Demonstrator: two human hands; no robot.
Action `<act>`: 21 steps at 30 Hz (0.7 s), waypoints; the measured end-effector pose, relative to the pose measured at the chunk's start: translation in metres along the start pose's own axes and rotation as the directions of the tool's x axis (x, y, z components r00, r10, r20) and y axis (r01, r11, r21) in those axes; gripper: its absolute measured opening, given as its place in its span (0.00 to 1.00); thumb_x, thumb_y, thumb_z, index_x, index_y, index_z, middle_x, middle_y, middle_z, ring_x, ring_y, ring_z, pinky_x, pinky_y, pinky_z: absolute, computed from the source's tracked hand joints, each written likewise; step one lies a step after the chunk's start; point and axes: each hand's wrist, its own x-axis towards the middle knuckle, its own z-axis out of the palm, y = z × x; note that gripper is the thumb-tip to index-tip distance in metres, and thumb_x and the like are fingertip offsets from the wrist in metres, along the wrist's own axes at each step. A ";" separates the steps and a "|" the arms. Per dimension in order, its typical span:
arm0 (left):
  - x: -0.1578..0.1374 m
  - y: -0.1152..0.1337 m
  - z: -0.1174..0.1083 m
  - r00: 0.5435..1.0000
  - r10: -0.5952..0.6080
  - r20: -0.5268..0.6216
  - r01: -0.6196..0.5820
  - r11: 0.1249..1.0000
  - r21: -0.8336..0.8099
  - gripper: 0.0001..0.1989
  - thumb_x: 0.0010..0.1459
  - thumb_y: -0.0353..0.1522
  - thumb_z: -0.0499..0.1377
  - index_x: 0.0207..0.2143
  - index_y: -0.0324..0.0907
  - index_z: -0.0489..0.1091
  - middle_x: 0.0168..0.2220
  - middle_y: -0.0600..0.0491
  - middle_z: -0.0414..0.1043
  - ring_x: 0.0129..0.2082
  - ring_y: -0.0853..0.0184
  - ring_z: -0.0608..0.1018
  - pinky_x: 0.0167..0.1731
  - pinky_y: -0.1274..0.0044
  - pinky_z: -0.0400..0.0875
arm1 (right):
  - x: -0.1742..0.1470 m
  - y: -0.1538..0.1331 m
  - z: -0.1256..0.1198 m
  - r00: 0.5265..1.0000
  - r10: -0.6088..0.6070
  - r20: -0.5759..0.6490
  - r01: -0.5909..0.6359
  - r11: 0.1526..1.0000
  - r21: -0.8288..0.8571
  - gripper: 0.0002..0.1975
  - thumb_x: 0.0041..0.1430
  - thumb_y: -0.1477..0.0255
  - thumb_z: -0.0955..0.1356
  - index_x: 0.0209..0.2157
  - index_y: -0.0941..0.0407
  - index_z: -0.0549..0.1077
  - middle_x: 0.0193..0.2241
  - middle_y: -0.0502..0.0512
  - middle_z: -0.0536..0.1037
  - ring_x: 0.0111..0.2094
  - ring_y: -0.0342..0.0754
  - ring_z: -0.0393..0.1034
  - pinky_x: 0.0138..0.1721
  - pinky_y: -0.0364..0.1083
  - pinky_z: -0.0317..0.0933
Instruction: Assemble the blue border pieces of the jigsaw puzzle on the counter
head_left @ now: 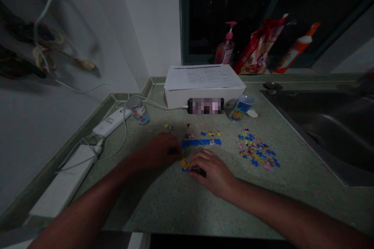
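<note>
A partly joined jigsaw puzzle (198, 142) lies on the counter, with a blue strip along its top and a blue and yellow column down its left side. My right hand (213, 171) has thumb and fingers brought together on a jigsaw piece at the column's lower end. Just left of the column is my left hand (163, 148), curled and dim; whatever its fingertips hold is hidden. Several loose pieces (210, 134) lie above the strip. To the right spreads a pile of mixed pieces (257, 149).
Behind stand a printed tin (138, 111), a phone (206, 106) on a cable against a white box (204, 79), and an open blue canister (242, 107) beside a round lid (252, 114). White power strips (68, 179) lie left; a sink (321, 124) is right.
</note>
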 end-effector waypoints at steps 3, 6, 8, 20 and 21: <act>-0.002 0.006 -0.004 0.998 0.016 0.063 -0.017 1.000 0.010 0.02 0.65 0.30 0.71 0.36 0.45 0.82 0.37 0.54 0.82 0.43 0.60 0.81 0.50 0.69 0.64 | 0.000 0.000 -0.001 1.000 -0.005 0.001 0.005 1.000 0.006 0.13 0.61 0.79 0.80 0.43 0.53 0.79 0.43 0.53 0.84 0.47 0.55 0.79 0.50 0.57 0.72; -0.002 0.009 -0.004 0.994 0.040 0.105 -0.040 0.999 -0.003 0.03 0.64 0.31 0.72 0.37 0.47 0.82 0.37 0.55 0.83 0.44 0.60 0.81 0.52 0.68 0.62 | 0.000 0.000 0.000 1.000 0.001 0.011 -0.001 1.000 -0.005 0.12 0.62 0.78 0.80 0.43 0.53 0.79 0.43 0.53 0.84 0.47 0.56 0.79 0.50 0.57 0.72; -0.002 0.009 -0.002 0.992 0.049 0.115 -0.048 0.999 -0.011 0.03 0.64 0.31 0.73 0.37 0.47 0.82 0.37 0.56 0.84 0.44 0.60 0.81 0.53 0.67 0.61 | 0.000 0.000 0.000 1.000 0.006 0.012 -0.006 1.000 -0.011 0.12 0.61 0.77 0.80 0.43 0.53 0.79 0.43 0.54 0.84 0.47 0.56 0.79 0.50 0.57 0.72; -0.001 0.014 0.001 0.990 0.052 0.134 -0.048 0.998 -0.034 0.04 0.63 0.30 0.73 0.38 0.48 0.83 0.37 0.58 0.84 0.44 0.60 0.82 0.51 0.67 0.61 | 0.000 0.000 -0.001 0.999 0.018 0.029 -0.018 1.000 -0.013 0.12 0.62 0.78 0.79 0.42 0.52 0.78 0.44 0.54 0.84 0.47 0.56 0.78 0.50 0.57 0.71; 0.000 0.014 0.001 0.990 0.046 0.133 -0.041 0.998 -0.037 0.04 0.63 0.30 0.73 0.37 0.48 0.83 0.37 0.57 0.84 0.44 0.60 0.82 0.51 0.67 0.61 | 0.000 0.000 0.000 0.999 0.019 0.032 -0.018 1.000 -0.013 0.12 0.62 0.78 0.79 0.42 0.52 0.78 0.44 0.54 0.84 0.47 0.56 0.78 0.50 0.57 0.71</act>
